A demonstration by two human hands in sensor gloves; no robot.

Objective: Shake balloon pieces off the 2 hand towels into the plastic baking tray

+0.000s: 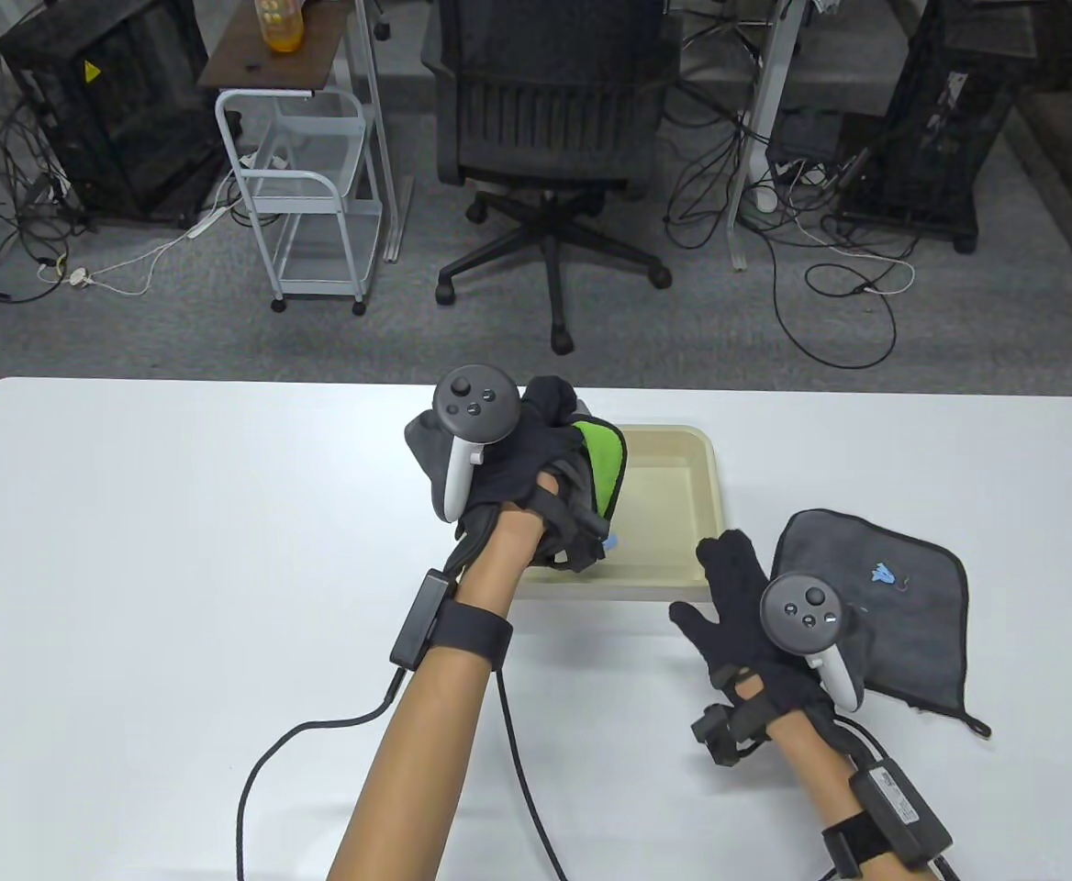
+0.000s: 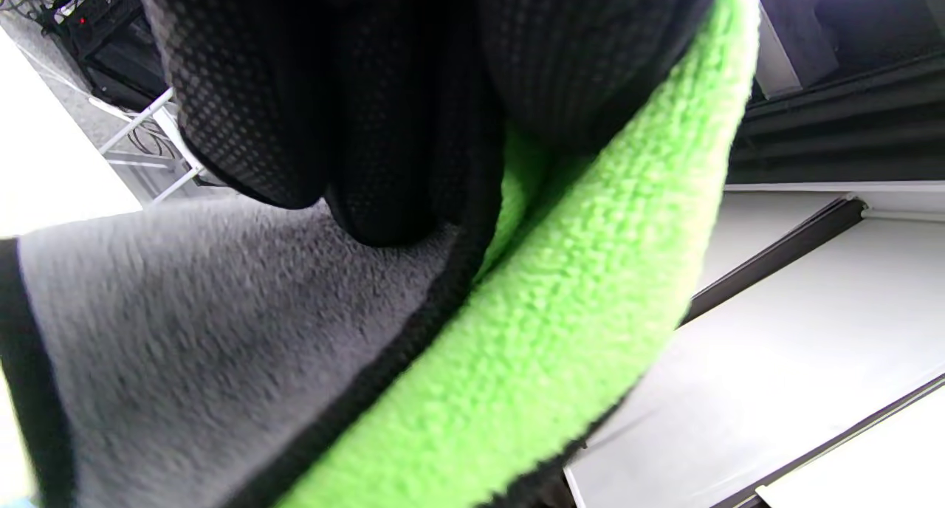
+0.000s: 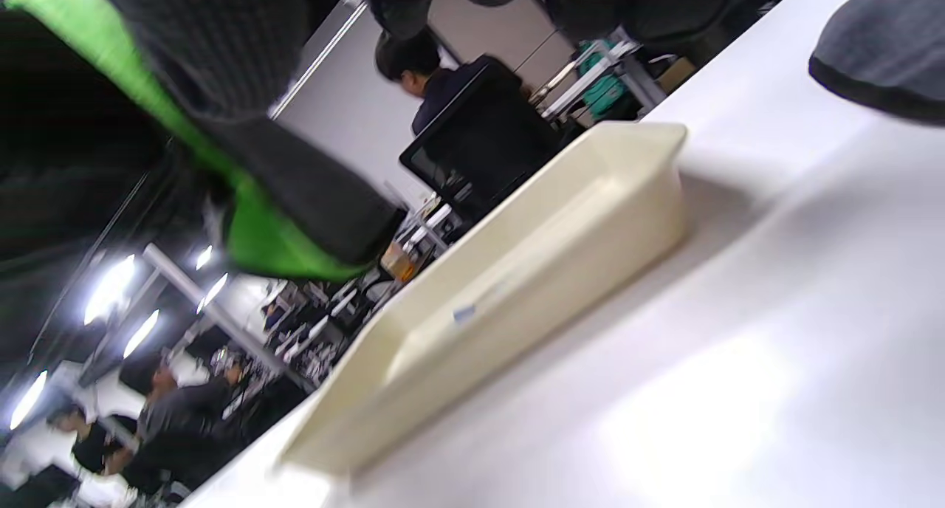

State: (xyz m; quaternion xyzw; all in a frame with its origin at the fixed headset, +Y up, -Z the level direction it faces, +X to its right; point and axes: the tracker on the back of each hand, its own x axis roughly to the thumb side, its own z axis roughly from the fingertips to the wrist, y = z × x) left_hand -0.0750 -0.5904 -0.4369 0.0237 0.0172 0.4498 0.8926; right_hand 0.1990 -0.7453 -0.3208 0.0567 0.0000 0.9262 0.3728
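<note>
My left hand (image 1: 545, 431) grips a bunched grey and green hand towel (image 1: 605, 459) and holds it above the left half of the cream plastic baking tray (image 1: 683, 440). In the left wrist view, the gloved fingers (image 2: 384, 124) curl over the towel (image 2: 554, 309). A small blue balloon piece (image 1: 611, 543) shows just under the hanging towel and lies inside the tray (image 3: 554, 249) as a blue speck (image 3: 464, 314). The second towel (image 1: 894, 624) lies flat, grey side up, right of the tray with blue balloon pieces (image 1: 883, 574) on it. My right hand (image 1: 715, 596) is spread open at that towel's left edge.
A black cable (image 1: 297, 743) from my left wrist loops over the near table. Beyond the table's far edge stand an office chair (image 1: 550, 138), a white wire cart (image 1: 307, 193) and floor cables. People sit at desks in the background of the right wrist view.
</note>
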